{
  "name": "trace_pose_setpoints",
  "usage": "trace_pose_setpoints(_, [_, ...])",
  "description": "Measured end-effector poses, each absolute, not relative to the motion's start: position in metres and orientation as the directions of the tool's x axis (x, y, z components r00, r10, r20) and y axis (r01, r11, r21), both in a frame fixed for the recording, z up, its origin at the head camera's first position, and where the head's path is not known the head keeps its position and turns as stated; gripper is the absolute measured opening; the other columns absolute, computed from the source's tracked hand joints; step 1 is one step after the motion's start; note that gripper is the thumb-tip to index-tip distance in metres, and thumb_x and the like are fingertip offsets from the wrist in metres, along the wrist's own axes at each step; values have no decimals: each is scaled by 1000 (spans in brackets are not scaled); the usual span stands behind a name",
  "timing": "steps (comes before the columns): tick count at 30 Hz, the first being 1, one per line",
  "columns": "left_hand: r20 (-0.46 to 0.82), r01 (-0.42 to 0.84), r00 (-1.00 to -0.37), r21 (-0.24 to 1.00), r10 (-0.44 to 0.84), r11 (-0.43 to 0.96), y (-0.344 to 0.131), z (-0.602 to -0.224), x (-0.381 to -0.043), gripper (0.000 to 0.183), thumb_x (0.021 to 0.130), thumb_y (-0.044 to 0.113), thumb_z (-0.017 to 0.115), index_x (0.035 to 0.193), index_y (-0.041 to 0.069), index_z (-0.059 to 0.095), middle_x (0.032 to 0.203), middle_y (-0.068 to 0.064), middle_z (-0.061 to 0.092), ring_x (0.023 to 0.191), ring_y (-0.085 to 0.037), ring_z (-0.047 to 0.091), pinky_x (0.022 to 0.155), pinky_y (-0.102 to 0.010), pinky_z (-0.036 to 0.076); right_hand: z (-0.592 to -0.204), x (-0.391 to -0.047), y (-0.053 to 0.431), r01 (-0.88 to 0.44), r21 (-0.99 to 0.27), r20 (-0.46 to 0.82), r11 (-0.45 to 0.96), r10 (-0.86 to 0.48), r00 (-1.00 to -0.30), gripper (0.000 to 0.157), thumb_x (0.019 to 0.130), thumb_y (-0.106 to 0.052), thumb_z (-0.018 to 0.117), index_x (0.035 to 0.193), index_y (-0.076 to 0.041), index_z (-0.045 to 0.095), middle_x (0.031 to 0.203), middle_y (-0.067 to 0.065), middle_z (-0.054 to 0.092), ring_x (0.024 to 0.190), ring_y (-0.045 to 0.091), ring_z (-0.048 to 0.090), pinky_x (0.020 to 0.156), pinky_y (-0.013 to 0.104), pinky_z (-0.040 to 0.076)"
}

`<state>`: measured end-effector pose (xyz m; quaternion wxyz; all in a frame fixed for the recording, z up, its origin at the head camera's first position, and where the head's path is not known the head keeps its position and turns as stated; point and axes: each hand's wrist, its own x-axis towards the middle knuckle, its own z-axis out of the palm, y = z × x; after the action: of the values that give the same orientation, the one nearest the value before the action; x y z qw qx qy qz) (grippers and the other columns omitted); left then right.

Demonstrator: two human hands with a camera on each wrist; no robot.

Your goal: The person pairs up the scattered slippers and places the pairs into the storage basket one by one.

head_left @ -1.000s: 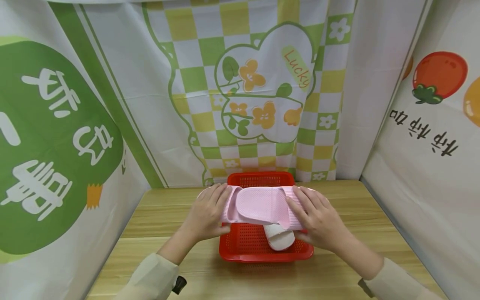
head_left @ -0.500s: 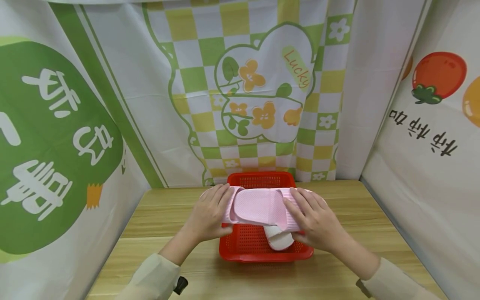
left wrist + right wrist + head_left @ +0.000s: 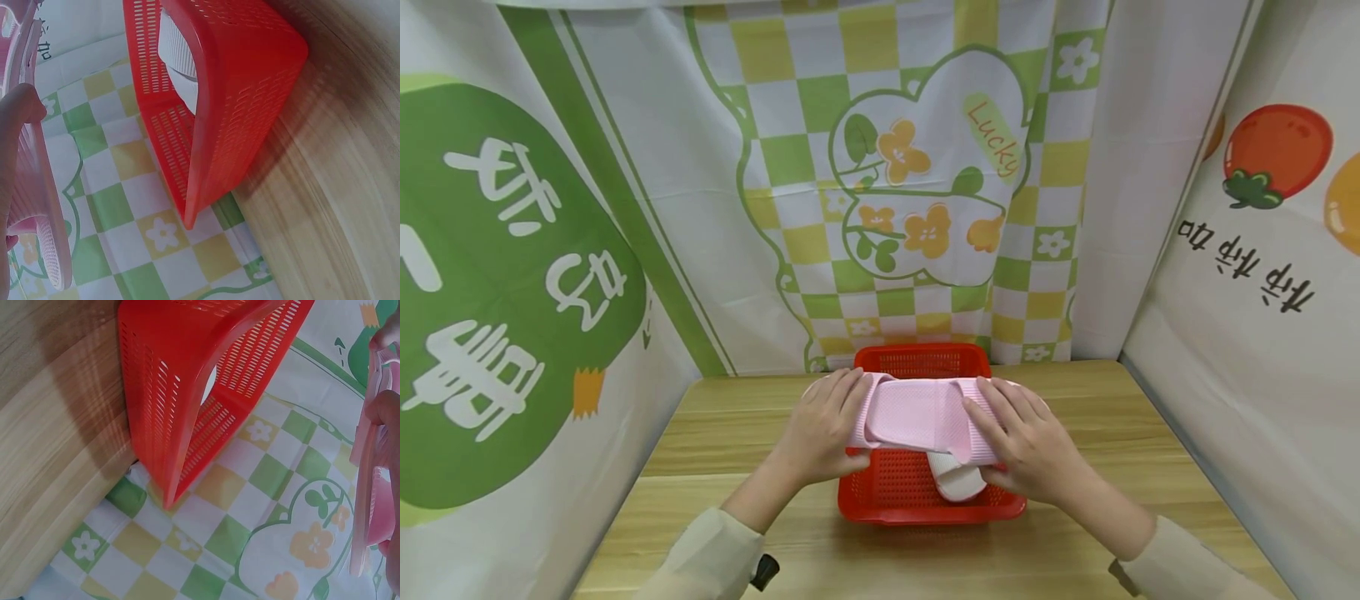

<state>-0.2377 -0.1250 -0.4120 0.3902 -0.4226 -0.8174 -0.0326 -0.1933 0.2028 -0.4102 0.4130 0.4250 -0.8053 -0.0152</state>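
A pair of pink slippers (image 3: 913, 412) is held up sideways above the red basket, one overlapping the other, with a ribbed strap at each end. My left hand (image 3: 822, 425) grips the left end, fingers over the strap and thumb below. At the right end my right hand (image 3: 1033, 437) holds on the same way. The left wrist view shows the layered pink slipper edges (image 3: 53, 244) at its left border; the right wrist view has the slippers (image 3: 362, 500) at its right. Inside the basket lies a white slipper (image 3: 958, 482) with a ribbed strap, partly hidden by the pink pair.
The red perforated basket (image 3: 880, 510) stands on a wooden table (image 3: 737, 442), near its back edge. Behind hangs a checkered curtain (image 3: 820, 250); printed cloth walls close off the left side (image 3: 512, 292) and the right side (image 3: 1247, 333).
Both hands have moved slightly toward each other, and the pink slippers now overlap a little more. The basket and the white slipper have stayed in place.
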Motion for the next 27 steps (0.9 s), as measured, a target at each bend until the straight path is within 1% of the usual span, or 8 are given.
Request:
trace_pose_setpoints(3, [664, 713, -341, -279, 666, 643, -123, -412, -237, 100, 53, 45, 76, 134, -6, 47, 127, -23, 54, 115, -39, 52, 97, -50, 43, -411, -194, 202, -676, 371, 653, 637, -696, -299, 79, 74, -47, 64, 134, 2, 50, 133, 29, 49, 118, 45, 48, 100, 54, 39])
trace_pose_setpoints(6, [657, 709, -347, -283, 669, 646, -121, -412, -236, 100, 54, 46, 75, 134, -6, 47, 128, -23, 54, 115, -39, 52, 98, -49, 43, -411, -193, 201, -677, 366, 646, 639, -698, -309, 79, 75, -48, 64, 135, 2, 49, 134, 29, 49, 119, 45, 47, 100, 54, 38])
trace_pose_setpoints(12, [635, 713, -372, -272, 677, 646, -118, -412, -233, 99, 56, 47, 74, 136, -5, 47, 130, -23, 53, 118, -38, 51, 101, -48, 40, -412, -192, 199, -681, 362, 637, 636, -702, -317, 83, 71, -46, 69, 135, 2, 48, 135, 29, 48, 119, 45, 47, 101, 53, 38])
trace_pose_setpoints(19, [647, 715, -350, -282, 677, 639, -115, -413, -231, 100, 53, 46, 75, 135, -5, 48, 129, -23, 54, 116, -38, 52, 99, -49, 42, -413, -192, 194, -676, 372, 635, 636, -705, -315, 87, 65, -43, 73, 135, 1, 48, 133, 29, 49, 118, 44, 48, 99, 53, 40])
trace_pose_setpoints(27, [638, 720, -354, -280, 684, 634, -110, -416, -228, 101, 54, 48, 76, 135, -4, 48, 130, -22, 54, 117, -37, 52, 101, -48, 40, -414, -191, 189, -685, 368, 645, 629, -703, -299, 86, 64, -43, 74, 133, 2, 50, 132, 29, 51, 117, 44, 50, 98, 52, 40])
